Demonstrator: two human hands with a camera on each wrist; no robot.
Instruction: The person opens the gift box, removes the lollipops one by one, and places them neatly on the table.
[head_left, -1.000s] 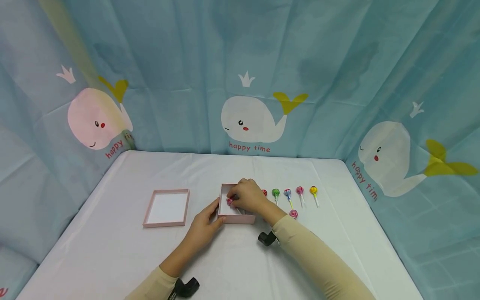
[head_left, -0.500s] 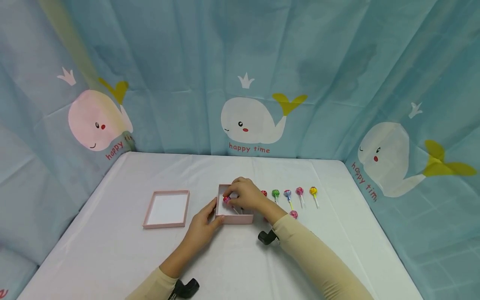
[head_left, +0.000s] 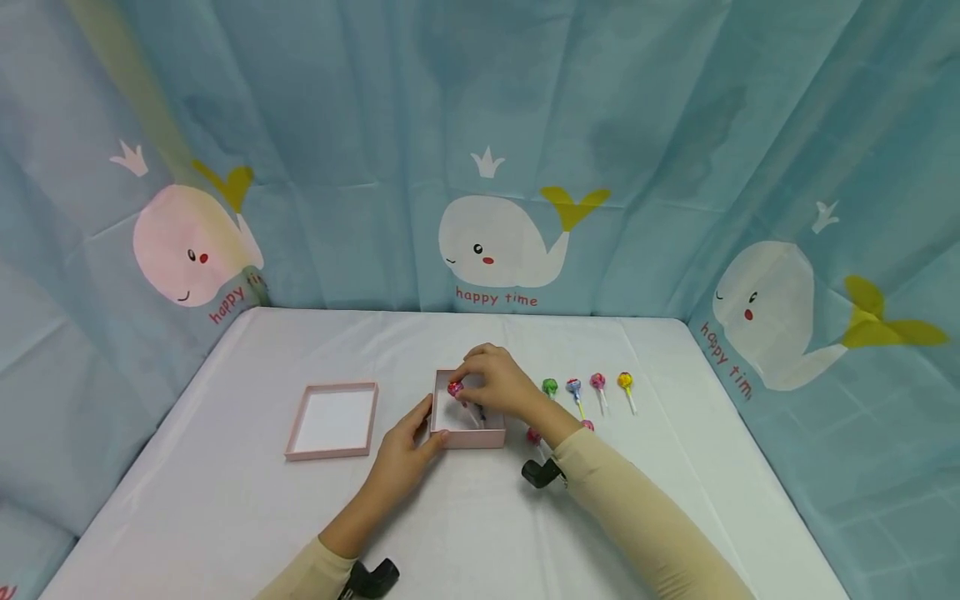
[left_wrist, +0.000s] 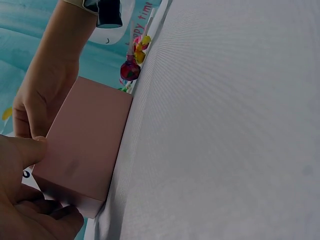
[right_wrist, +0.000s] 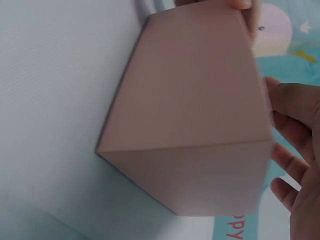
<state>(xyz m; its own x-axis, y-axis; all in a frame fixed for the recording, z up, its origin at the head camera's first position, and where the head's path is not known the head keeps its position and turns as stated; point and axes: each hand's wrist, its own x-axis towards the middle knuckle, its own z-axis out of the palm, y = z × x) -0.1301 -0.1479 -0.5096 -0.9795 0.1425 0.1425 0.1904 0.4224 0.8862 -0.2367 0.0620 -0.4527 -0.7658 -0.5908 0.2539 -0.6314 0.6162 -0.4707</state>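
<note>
A pink open-topped box (head_left: 468,439) stands on the white table in the head view. My left hand (head_left: 405,450) holds its front left corner, thumb on the front wall and fingers along the left side. Over the box's inside, my right hand (head_left: 495,383) pinches a lollipop (head_left: 455,389) with a red and pink wrapped head near the back left. Its pale stick slants down toward the front right. Something dark, too small to tell, shows beside the stick. The right wrist view has the box wall (right_wrist: 190,80) hiding the inside and the right fingertips.
Left of the box lies its pink-rimmed lid (head_left: 332,421), white inside up. To the right is a row of lollipops, among them a green one (head_left: 550,387) and a yellow one (head_left: 626,381). Another pink lollipop (head_left: 533,436) lies nearer, partly behind the right wrist.
The box has shifted slightly left with my left hand. My right hand has moved the lollipop left, then back a little. Its wrist now covers the red lollipop in the row.
</note>
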